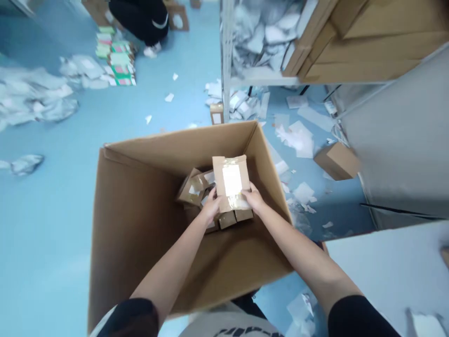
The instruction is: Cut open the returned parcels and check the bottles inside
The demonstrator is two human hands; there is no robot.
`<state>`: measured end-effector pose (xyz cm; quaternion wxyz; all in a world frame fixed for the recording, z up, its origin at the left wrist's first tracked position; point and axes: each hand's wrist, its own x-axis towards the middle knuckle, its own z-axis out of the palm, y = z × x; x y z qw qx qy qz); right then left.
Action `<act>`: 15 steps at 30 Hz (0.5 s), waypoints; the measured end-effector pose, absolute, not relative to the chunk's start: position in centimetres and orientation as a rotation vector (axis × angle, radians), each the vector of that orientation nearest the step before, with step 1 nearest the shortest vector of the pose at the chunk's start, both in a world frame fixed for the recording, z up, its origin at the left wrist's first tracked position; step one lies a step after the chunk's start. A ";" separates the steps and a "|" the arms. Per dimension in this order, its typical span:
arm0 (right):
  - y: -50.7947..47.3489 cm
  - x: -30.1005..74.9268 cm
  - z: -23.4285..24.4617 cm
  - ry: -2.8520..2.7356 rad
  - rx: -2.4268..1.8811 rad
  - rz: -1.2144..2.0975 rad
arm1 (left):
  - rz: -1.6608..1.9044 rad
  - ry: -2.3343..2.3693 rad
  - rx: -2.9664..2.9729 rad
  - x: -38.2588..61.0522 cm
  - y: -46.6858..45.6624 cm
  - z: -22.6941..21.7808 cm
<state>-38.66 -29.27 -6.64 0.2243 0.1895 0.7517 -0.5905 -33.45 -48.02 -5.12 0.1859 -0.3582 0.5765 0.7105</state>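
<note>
Both my hands hold a small taped cardboard box (pixel 220 180) with a white label on its upper face. My left hand (pixel 211 206) grips its lower left side, and my right hand (pixel 255 198) grips the lower right side. The held box is inside a large open carton (pixel 122 243), above several smaller boxes (pixel 195 187) lying at the carton's far right corner. Some of those have white labels and tape. Parts of them are hidden under the held box and my left hand.
A metal shelf (pixel 227 61) with grey bags and cardboard stands beyond the carton. Paper scraps (pixel 298 138) and a brown box (pixel 337 161) lie on the floor at right. At far left are plastic bags (pixel 35 98), stacked green-and-white packs (pixel 121 61) and a person in dark clothing (pixel 142 21).
</note>
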 end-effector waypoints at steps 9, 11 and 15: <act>-17.1 -24.3 18.0 2.352 0.143 -2.113 | 2.177 2.020 -0.241 -24.4 -40.4 19.9; -11.6 -20.6 21.2 2.494 0.255 -2.183 | 2.137 1.979 0.001 -24.0 -34.7 22.5; -0.4 -12.1 23.6 2.638 0.753 -2.249 | 1.928 1.904 0.463 -23.2 -20.8 24.0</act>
